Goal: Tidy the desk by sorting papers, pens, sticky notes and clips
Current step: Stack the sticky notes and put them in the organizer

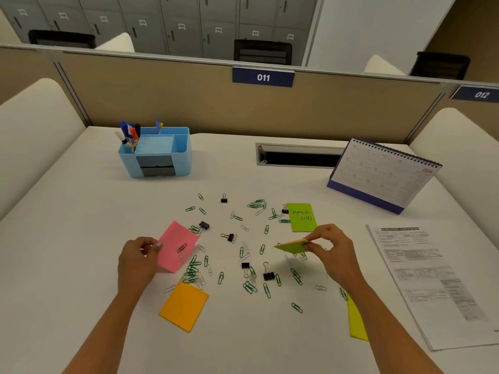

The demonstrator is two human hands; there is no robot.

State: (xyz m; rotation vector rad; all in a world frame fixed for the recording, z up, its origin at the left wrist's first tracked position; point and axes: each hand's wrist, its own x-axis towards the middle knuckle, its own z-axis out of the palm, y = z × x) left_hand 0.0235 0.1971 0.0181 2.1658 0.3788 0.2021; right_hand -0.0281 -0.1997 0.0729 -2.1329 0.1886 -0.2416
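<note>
My left hand grips the left edge of a pink sticky pad, tilted up off the desk with a green clip lying on it. My right hand pinches a green-and-orange sticky pad lifted above the desk. A green sticky pad with writing lies flat behind it. An orange sticky pad lies near the front, and a yellow one is partly hidden under my right forearm. Several green and silver paper clips and black binder clips are scattered over the middle. Printed papers lie at the right.
A blue desk organizer with pens stands at the back left. A desk calendar stands at the back right, beside a cable slot. A beige partition closes the far edge, and curved white dividers flank both sides.
</note>
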